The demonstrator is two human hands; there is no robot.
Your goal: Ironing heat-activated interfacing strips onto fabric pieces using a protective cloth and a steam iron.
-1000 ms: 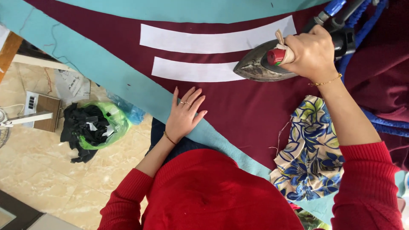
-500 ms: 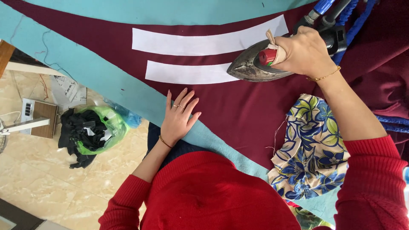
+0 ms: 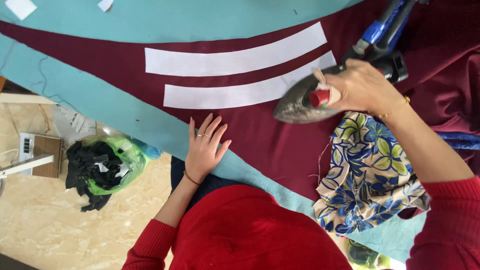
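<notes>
Right hand (image 3: pixel 362 90) clamped on grey metal iron (image 3: pixel 300 102) at lower white fabric strip's (image 3: pixel 240 92) end, upper white strip (image 3: pixel 235 57) untouched, left hand (image 3: pixel 204 150) flat, fingers apart, on maroon cloth (image 3: pixel 260 135).

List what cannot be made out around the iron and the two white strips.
- Head view: the iron's handle is hidden by the right hand.
- The lower white strip's right end is covered by the iron.
- The blue and black object above is cut off by the top edge.
- The left hand hides the maroon cloth under it.
</notes>
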